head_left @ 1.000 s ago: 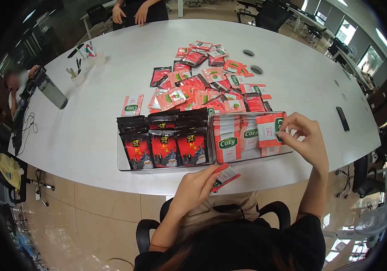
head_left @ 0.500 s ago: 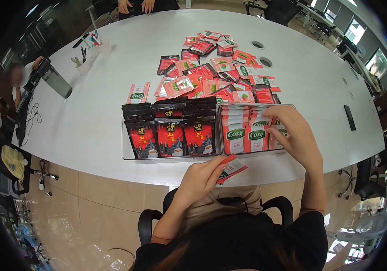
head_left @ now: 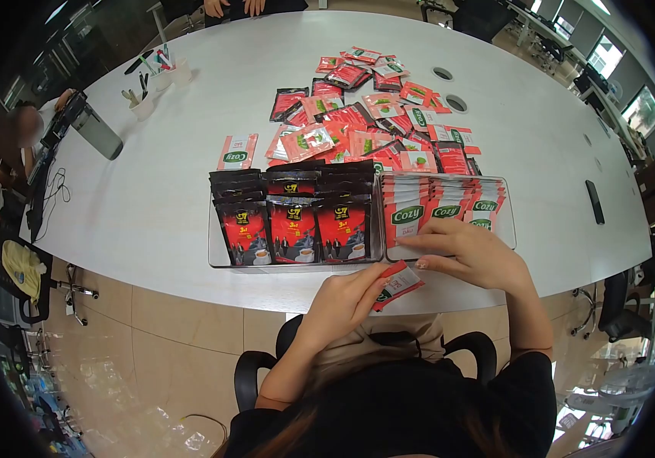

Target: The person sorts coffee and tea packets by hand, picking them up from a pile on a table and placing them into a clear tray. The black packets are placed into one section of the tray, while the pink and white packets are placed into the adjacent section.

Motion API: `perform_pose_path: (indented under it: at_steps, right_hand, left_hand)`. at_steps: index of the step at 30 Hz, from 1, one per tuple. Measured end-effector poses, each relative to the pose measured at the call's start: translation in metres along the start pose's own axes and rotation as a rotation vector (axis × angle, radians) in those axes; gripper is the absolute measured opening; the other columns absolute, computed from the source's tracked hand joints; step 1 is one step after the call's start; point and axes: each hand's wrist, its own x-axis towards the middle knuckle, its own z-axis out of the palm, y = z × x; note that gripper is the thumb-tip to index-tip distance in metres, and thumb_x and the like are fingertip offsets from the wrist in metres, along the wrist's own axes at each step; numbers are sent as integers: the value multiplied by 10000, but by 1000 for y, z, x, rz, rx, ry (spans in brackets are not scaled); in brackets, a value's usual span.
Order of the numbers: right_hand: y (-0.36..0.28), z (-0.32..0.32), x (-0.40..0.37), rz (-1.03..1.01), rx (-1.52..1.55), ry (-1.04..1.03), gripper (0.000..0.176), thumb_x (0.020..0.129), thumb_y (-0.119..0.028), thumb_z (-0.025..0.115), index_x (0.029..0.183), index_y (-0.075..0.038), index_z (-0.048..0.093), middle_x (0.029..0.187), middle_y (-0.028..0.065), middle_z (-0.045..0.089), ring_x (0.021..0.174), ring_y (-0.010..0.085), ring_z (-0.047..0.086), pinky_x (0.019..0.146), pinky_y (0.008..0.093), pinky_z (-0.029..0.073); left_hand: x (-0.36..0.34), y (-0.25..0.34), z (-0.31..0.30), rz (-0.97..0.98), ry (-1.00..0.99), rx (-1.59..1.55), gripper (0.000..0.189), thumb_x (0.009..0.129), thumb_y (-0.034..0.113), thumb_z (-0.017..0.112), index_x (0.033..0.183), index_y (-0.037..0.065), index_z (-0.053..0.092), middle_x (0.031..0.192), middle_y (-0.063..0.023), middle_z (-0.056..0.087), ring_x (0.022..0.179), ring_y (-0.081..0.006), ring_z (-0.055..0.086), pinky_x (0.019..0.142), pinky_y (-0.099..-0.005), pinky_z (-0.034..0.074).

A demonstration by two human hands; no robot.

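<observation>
Just in front of the trays, my left hand (head_left: 345,300) grips a pink Cozy sachet (head_left: 401,282) between thumb and fingers. My right hand (head_left: 469,256) is at the front edge of the right clear tray (head_left: 512,221), its fingers apart and nothing seen between them. Upright Cozy sachets (head_left: 407,214) stand in rows in that tray, some partly hidden by my right hand. The left clear tray (head_left: 266,268) holds rows of black and red G7 coffee packets (head_left: 293,230). Behind the trays lies a loose pile of pink and red sachets (head_left: 349,114).
One Cozy sachet (head_left: 237,152) lies left of the pile. Pen cups (head_left: 142,108) and a grey bottle (head_left: 97,132) stand at the left. A black remote-like object (head_left: 595,201) is at the right. Another person's hands (head_left: 234,8) show at the far edge; someone sits at left.
My right hand has moved down and slightly left, from over the right tray's sachets to its front edge near the held sachet. The view has shifted slightly.
</observation>
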Motion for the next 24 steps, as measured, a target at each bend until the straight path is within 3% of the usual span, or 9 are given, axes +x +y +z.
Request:
perform_pose_path:
  at_steps: [4, 7, 10, 13, 16, 19, 24]
  right_hand:
    - [-1, -3, 1, 26, 13, 6, 425, 927, -307, 573, 1300, -102, 571, 1005, 103, 580, 926, 274, 577, 805, 363, 460]
    - [7, 5, 0, -42, 10, 100, 471, 942, -439, 524, 1258, -99, 601, 976, 95, 601, 931, 262, 594, 776, 371, 479]
    - [7, -2, -9, -29, 76, 45, 459, 934, -408, 550, 1261, -88, 593, 972, 102, 611, 928, 273, 601, 785, 371, 478]
    - [7, -15, -21, 6, 172, 31, 432, 921, -375, 579, 1218, -64, 620, 967, 119, 638, 915, 289, 617, 788, 367, 482]
    - [13, -24, -40, 87, 133, 26, 398, 913, -355, 594, 1152, -43, 657, 953, 134, 677, 882, 299, 645, 765, 366, 494]
    - [20, -29, -51, 178, 106, 6, 386, 907, -355, 602, 1101, -29, 677, 928, 143, 701, 855, 303, 667, 742, 369, 505]
    - [25, -18, -48, 249, 105, 83, 388, 896, -371, 616, 1052, -24, 692, 922, 142, 707, 846, 292, 677, 736, 363, 512]
  left_hand:
    - [0, -2, 1, 29, 21, -16, 225, 934, 114, 542, 1142, 30, 560, 883, -189, 657, 722, -382, 633, 605, -427, 494]
    - [1, 1, 0, 20, 20, -18, 210, 934, 113, 543, 1126, 29, 560, 871, -189, 657, 712, -384, 631, 596, -425, 493]
    - [1, 3, -1, 9, 8, -9, 201, 934, 112, 544, 1116, 27, 561, 864, -189, 655, 701, -383, 629, 585, -424, 489]
    - [2, 3, 1, 36, 53, -41, 190, 952, 98, 516, 1087, -11, 594, 706, -164, 604, 608, -336, 613, 555, -347, 455]
    - [2, 2, 1, 42, 49, -38, 199, 957, 103, 511, 1092, -17, 593, 700, -163, 600, 597, -330, 608, 551, -341, 451]
    - [1, 1, 1, 23, 37, -16, 196, 936, 119, 547, 1107, 28, 576, 804, -186, 650, 670, -379, 628, 567, -414, 482]
    - [1, 1, 1, 22, 44, -5, 198, 941, 125, 544, 1107, 25, 584, 787, -188, 646, 669, -375, 632, 567, -412, 481]
